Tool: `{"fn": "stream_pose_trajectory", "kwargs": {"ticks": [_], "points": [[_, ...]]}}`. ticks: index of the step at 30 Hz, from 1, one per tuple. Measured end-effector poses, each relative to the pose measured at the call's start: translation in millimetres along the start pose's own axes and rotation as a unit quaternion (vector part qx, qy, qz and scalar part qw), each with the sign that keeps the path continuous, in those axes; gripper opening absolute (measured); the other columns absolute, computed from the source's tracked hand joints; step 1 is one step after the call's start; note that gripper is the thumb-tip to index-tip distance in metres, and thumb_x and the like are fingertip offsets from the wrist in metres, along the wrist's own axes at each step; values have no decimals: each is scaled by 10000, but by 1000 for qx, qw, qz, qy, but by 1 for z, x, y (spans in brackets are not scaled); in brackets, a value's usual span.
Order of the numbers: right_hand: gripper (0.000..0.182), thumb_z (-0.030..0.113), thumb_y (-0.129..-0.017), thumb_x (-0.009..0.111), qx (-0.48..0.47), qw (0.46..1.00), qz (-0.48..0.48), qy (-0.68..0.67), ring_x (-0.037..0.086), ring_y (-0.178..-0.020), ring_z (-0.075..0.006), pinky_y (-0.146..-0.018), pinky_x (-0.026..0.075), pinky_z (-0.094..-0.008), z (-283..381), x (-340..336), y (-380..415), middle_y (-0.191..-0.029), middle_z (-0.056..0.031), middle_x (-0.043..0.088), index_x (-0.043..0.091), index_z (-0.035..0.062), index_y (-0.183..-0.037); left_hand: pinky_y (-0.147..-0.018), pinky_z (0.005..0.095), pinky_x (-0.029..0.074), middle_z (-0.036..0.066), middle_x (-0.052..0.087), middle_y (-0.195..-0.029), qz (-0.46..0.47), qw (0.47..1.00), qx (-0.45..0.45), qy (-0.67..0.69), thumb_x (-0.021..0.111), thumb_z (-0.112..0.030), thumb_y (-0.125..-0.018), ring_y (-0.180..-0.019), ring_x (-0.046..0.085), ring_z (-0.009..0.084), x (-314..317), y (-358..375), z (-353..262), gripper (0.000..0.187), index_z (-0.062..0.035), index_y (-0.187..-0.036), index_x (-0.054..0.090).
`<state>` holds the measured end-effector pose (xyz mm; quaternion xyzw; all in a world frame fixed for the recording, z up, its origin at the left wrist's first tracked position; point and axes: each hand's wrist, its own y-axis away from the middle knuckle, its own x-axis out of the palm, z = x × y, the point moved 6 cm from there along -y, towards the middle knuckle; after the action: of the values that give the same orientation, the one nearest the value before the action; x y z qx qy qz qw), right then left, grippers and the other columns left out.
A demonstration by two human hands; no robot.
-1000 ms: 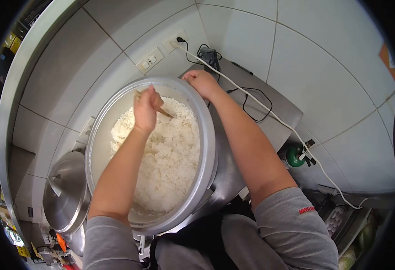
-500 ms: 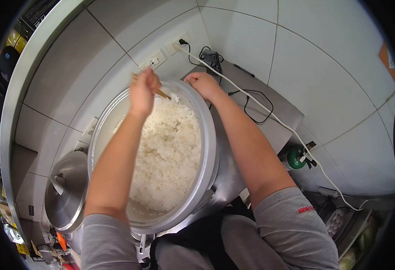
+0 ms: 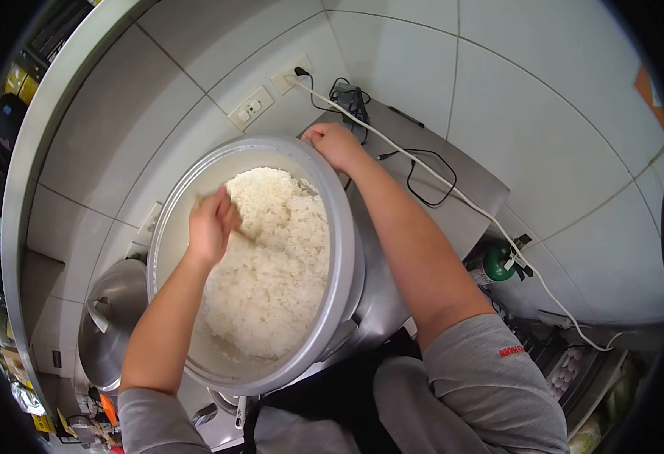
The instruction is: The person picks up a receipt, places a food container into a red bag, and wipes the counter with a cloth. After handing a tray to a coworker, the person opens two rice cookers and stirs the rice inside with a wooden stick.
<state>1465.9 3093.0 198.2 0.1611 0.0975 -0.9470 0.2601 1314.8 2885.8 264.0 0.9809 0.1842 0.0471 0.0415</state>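
Note:
A large round metal pot (image 3: pixel 345 250) holds a mass of white rice (image 3: pixel 271 280). My left hand (image 3: pixel 212 225) is closed round a wooden utensil (image 3: pixel 244 236), over the left part of the rice. The utensil's far end is blurred and meets the rice. At the pot's upper right rim, my right hand (image 3: pixel 333 145) has its fingers curled against the edge; its fingertips are partly hidden.
A metal lid (image 3: pixel 112 318) stands left of the pot. Behind and right are wall sockets (image 3: pixel 251 108), a black adapter (image 3: pixel 349 98), a pen (image 3: pixel 405 116) and a white cable (image 3: pixel 423 168) crossing the grey surface. A green cylinder (image 3: pixel 498 263) is farther right.
My left hand has moved down and left with the utensil, from the pot's back edge to over the rice. My right hand stays at the rim. The rice's upper left part now shows.

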Motion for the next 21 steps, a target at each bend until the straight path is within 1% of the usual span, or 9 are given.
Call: {"fn": "stream_pose_trajectory", "kwargs": {"ticks": [3,5,7,11,15,17,19,20,21], "points": [[294,256,-920,489,-24,1000,-2,0,679,-886,-285,-800,521,-379,2,-1,0,-974,-129,710,722,114,-1031,-566,308,286,-19,213,-516,17,982,152,109,417,-267,-998,-487,211,138,59,-33,-41,443,-145,-597,276],[293,249,-916,494,-36,999,3,9,682,-881,-284,-795,521,-374,-3,1,-4,-965,-132,712,722,101,-1023,-561,302,272,-19,237,-539,-52,985,165,-22,442,-233,-990,-505,246,131,68,-58,14,423,-132,-603,306],[288,253,-919,501,-36,999,6,-27,682,-883,-280,-796,520,-373,-6,4,-6,-966,-129,713,723,97,-1015,-566,299,272,-22,261,-558,74,994,86,2,472,-211,-975,-530,279,124,80,-35,50,402,-126,-609,329],[290,257,-930,503,-39,999,11,-23,683,-877,-272,-797,518,-369,-4,3,-4,-964,-129,714,719,87,-1021,-557,301,276,-12,260,-516,51,996,-31,61,454,-236,-972,-504,256,139,8,-18,40,410,-142,-593,327],[276,229,-942,501,-23,999,16,-27,689,-844,-241,-782,517,-346,-2,2,-4,-928,-126,719,718,71,-1007,-561,302,291,1,267,-502,21,996,13,-87,434,-251,-983,-500,264,153,5,-20,-10,423,-144,-590,319],[272,227,-939,507,-25,999,17,-31,689,-837,-231,-779,516,-340,-2,2,-4,-923,-124,719,717,68,-1006,-573,314,310,6,274,-504,110,983,92,112,432,-245,-988,-517,295,151,50,-30,-36,421,-139,-594,331],[269,224,-935,512,-33,999,24,-31,689,-831,-220,-776,515,-335,-1,4,-7,-918,-122,720,717,64,-1004,-565,305,296,4,275,-507,-15,993,114,30,443,-235,-986,-511,298,140,76,-31,-1,425,-135,-587,335],[267,224,-935,514,-28,999,21,-40,688,-829,-218,-774,514,-333,-5,4,-9,-917,-119,720,717,64,-1005,-553,301,276,1,286,-507,-11,964,165,-208,464,-222,-977,-503,293,126,70,-21,24,430,-135,-576,337],[266,224,-935,517,-23,998,20,-52,687,-827,-216,-772,514,-331,-8,6,-11,-916,-116,721,716,63,-1006,-548,302,266,-2,287,-503,108,994,18,2,456,-215,-977,-490,259,128,64,-13,45,448,-140,-560,309]]}}
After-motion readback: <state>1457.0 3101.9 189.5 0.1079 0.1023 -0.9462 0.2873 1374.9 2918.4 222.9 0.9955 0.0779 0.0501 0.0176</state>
